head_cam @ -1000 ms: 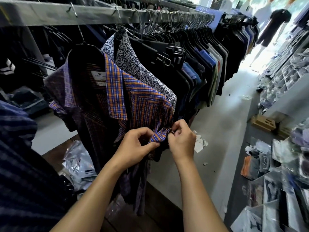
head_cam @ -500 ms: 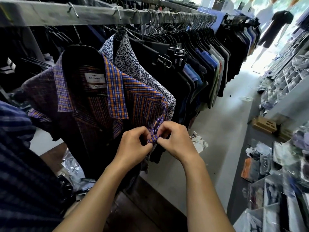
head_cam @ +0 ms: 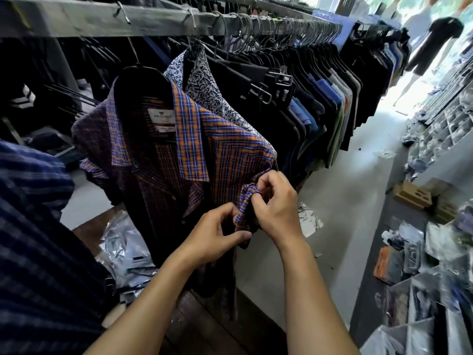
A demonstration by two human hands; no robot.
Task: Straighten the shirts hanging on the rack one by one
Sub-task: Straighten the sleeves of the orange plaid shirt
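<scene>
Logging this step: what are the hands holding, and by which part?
The left hand and the right hand both pinch the plaid shirt by the bunched cuff of its sleeve nearer the aisle.

Only the person's arms and hands show. The bare left hand [head_cam: 217,234] and the bare right hand [head_cam: 277,211] are uncovered over the fingers, backs and wrists. The slim left forearm [head_cam: 153,290] and the slim right forearm [head_cam: 309,298] are bare too, from the wrist down to the lower edge of the view, and both look smooth. Knuckles and faint tendon lines mark the back of the right hand. The nails are too small to make out. A dark navy cloth with paler blue stripes [head_cam: 38,239] fills the lower left corner. Whether the person wears it or it hangs there cannot be told.
</scene>
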